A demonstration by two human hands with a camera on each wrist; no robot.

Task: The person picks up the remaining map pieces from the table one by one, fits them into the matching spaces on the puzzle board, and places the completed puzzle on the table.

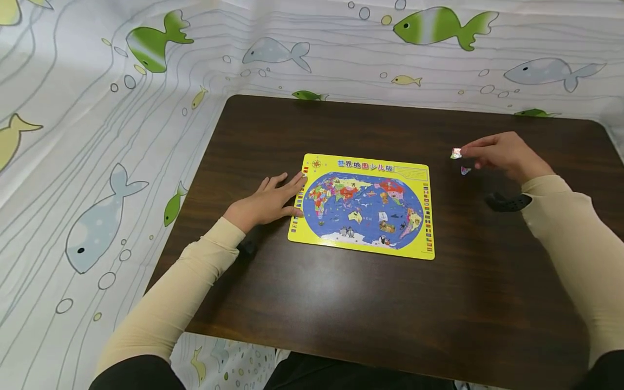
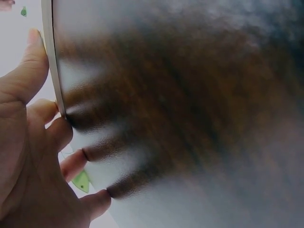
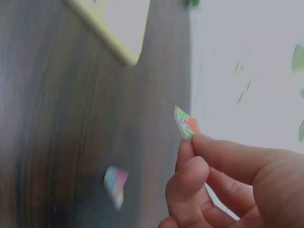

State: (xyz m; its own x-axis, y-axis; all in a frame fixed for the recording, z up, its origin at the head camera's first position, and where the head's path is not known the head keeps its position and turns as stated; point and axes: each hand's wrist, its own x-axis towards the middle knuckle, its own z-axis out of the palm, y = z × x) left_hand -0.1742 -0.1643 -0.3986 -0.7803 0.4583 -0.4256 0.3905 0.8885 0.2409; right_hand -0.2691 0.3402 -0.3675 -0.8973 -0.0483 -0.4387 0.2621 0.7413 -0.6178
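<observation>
A yellow-framed world map puzzle board (image 1: pixel 365 246) lies flat on the dark wooden table. My left hand (image 1: pixel 265 203) rests at its left edge with fingers spread, the fingertips and thumb touching the yellow frame. In the left wrist view, the left fingers (image 2: pixel 97 204) meet the tabletop beside the board's thin side edge (image 2: pixel 54 61). To the right of the board, my right hand (image 1: pixel 504 154) pinches a small printed puzzle piece (image 3: pixel 187 124) between thumb and forefinger, held above the table. A second small piece (image 1: pixel 465 170), pink and blue, lies on the table below that hand.
The brown table (image 1: pixel 312 303) has rounded far corners. A white cloth with fish drawings (image 1: pixel 273 51) hangs behind it and along the left side. Dark bands (image 1: pixel 507 202) sit at both wrists. A person's dark-clothed lap (image 1: pixel 351 374) shows at the near edge.
</observation>
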